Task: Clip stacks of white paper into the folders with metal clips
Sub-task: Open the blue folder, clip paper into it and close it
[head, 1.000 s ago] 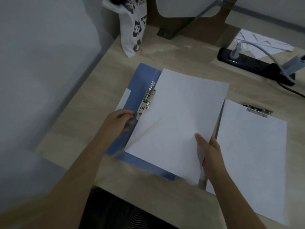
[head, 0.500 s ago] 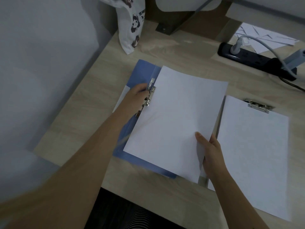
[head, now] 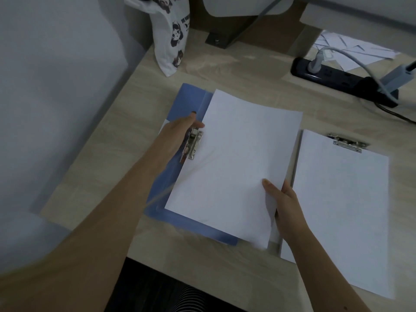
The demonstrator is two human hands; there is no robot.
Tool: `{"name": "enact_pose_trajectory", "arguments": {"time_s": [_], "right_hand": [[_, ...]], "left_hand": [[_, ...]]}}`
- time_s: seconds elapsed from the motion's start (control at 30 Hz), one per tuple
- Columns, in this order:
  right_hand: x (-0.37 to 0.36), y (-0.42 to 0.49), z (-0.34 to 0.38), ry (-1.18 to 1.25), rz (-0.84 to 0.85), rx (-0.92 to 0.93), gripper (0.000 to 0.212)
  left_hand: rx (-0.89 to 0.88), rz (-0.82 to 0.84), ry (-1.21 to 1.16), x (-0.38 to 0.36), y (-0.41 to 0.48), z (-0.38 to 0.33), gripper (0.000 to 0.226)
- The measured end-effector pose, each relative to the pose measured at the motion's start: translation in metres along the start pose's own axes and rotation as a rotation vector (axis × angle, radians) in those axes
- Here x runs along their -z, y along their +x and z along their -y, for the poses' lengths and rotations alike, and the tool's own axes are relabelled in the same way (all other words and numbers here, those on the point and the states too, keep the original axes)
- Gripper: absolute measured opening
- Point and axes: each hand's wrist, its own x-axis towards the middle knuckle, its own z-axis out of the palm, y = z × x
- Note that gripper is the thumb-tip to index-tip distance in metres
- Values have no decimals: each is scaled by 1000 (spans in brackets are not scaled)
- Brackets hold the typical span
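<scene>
A blue folder (head: 193,97) lies open on the desk. A stack of white paper (head: 234,163) rests on it, tilted. The folder's metal clip (head: 192,144) sits at the paper's left edge with its jaw over that edge. My left hand (head: 180,129) is at the clip's upper end, fingers on its lever. My right hand (head: 284,199) pinches the stack's lower right edge, thumb on top. To the right lies a second folder (head: 296,154) with white paper (head: 342,210) under its own metal clip (head: 347,143).
A white printed bag (head: 171,34) stands at the back left. A black power strip (head: 342,81) with plugs and cables lies at the back right, loose papers (head: 351,50) behind it. The desk's front edge (head: 180,273) is near my body; a wall is at left.
My left hand has moved up from the folder's lower left edge to the top of the clip. The paper stack has shifted slightly under the clip; my right hand keeps its hold.
</scene>
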Motion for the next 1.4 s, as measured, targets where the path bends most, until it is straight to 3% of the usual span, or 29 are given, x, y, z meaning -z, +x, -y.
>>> {"name": "enact_pose_trajectory", "arguments": {"time_s": [0.2,0.3,0.37,0.5,0.73,0.9,1.07,1.23,1.4], "right_hand": [[0,0,-2,-8,-10,-2,35],[1,1,-2,2,-4,-4,36],[1,0,-2,8,-4,-1,37],[2,0,-3,10,8,2,38],[3,-1,-1,9,53,24,32],[5,1,-2,21,36,7,35],[4,0,-2,33,47,13,33],[4,-1,-3,38,37,8,33],[4,-2,-3,38,41,5,31]], "left_hand": [[87,19,78,12,-19,15,9],[269,28,70,15,-19,11,19],[309,53,89,18,-20,10,39],[302,99,109,25,-20,14,47],[297,119,45,30,-20,16,30],[290,134,77,28,-18,17,42],[278,164,75,22,-17,16,33],[392,246,69,28,-17,25,57],[237,214,61,28,-25,35,30]]}}
